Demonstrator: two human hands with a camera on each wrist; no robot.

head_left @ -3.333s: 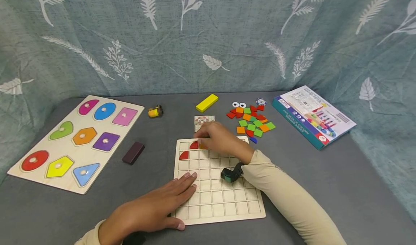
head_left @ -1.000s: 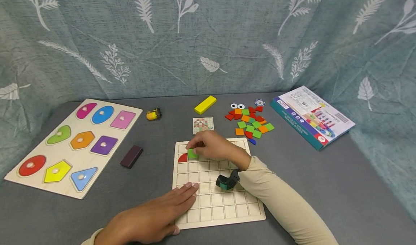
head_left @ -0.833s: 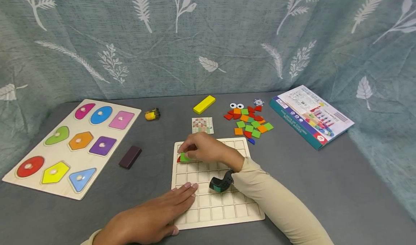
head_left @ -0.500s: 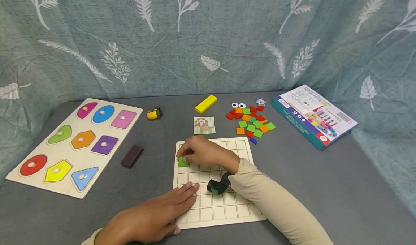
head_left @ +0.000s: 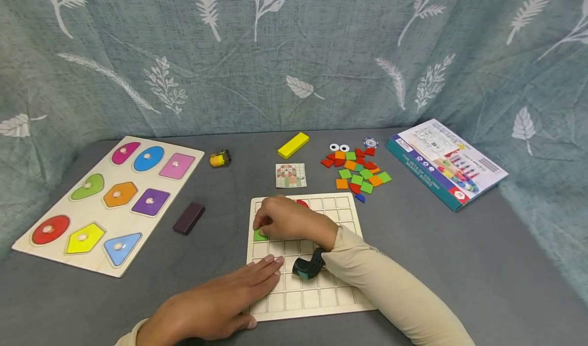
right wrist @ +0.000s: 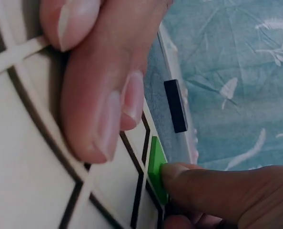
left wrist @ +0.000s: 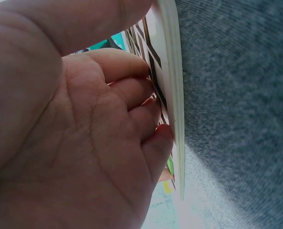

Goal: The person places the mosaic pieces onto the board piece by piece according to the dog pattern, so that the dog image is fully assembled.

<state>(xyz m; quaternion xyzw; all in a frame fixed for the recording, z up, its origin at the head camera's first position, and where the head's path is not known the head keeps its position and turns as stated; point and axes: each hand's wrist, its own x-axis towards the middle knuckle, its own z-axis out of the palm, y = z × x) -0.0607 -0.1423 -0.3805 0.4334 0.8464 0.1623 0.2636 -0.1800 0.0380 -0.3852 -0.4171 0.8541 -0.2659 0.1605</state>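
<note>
My right hand (head_left: 291,221) pinches a green square tile (head_left: 260,235) between thumb and fingers. It sits low over the left column of a wooden grid board (head_left: 294,300). Up close in the right wrist view, the thumb (right wrist: 194,186) lies against the tile (right wrist: 155,164), which is slightly tilted at the board's edge. A red tile (head_left: 302,203) shows behind the hand, which hides the rest of the upper left cells. My left hand (head_left: 220,302) rests with outstretched fingers on the board's near left part; its palm (left wrist: 94,133) faces the left wrist camera.
Beyond the board lies a small pattern card (head_left: 291,175), with a yellow block (head_left: 293,145) behind. Loose coloured tiles (head_left: 356,180) are scattered at right, beside a box (head_left: 447,162). On the left are a knobbed shape puzzle (head_left: 110,233), a dark block (head_left: 189,218) and a yellow toy (head_left: 220,157).
Earlier my right hand was at the top row by an orange tile. It then brought the green tile leftward and nearer along the left column. The left hand stays on the board.
</note>
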